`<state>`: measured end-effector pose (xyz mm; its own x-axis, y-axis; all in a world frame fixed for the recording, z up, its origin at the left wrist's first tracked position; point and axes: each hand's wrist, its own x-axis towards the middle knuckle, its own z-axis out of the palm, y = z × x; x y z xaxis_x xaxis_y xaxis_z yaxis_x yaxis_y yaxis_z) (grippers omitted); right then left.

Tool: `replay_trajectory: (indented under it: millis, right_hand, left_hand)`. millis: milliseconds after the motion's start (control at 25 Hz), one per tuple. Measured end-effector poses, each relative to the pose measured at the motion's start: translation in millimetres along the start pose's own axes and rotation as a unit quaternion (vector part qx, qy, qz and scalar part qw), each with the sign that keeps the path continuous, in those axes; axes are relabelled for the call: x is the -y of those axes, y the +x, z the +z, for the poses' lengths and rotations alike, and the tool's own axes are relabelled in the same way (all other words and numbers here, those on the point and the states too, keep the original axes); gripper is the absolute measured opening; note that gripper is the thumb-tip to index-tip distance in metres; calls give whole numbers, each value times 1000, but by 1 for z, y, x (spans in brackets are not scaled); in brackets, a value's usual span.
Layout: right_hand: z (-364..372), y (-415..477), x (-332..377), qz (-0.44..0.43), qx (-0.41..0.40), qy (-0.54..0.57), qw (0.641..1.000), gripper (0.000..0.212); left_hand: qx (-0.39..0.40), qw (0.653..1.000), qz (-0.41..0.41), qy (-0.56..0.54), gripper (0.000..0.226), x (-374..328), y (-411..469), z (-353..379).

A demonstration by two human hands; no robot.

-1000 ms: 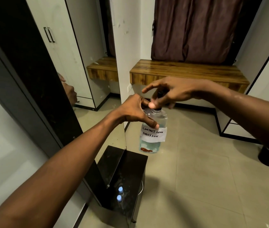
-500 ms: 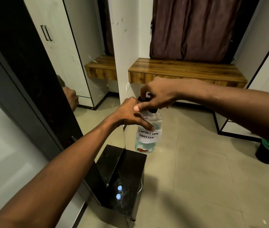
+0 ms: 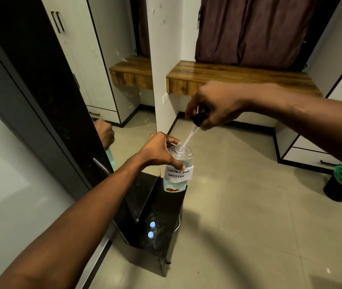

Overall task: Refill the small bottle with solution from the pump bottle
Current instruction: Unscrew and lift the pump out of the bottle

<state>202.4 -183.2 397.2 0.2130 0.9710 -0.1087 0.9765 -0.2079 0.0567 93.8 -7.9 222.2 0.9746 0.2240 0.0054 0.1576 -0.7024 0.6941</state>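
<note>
Your left hand (image 3: 161, 152) is wrapped around the shoulder of the pump bottle (image 3: 178, 170), holding it upright above the far end of the small black table (image 3: 161, 232); whether its base touches the top I cannot tell. That steady hold likely keeps the open neck level. Its handwritten label (image 3: 179, 173) reads "CONTACT LENS SOLUTION". Nearer you on the table stand two little blue-capped bottles (image 3: 151, 230), presumably the ones awaiting refill. Your right hand (image 3: 214, 106) is clenched on the black pump head (image 3: 199, 119), lifted clear, its clear tube (image 3: 189, 137) slanting down with the tip at the neck, probably so drips fall inside.
</note>
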Motion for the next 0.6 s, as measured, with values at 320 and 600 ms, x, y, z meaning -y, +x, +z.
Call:
replay_trajectory:
  millis: [320, 600]
  right_hand:
    - [31, -19, -38, 137, -77, 130, 979, 25]
    - [238, 11, -22, 400, -59, 468, 786, 15]
  left_hand:
    - [-52, 985, -159, 44, 91, 70, -11, 45]
    - [-107, 956, -262, 73, 60, 123, -23, 105]
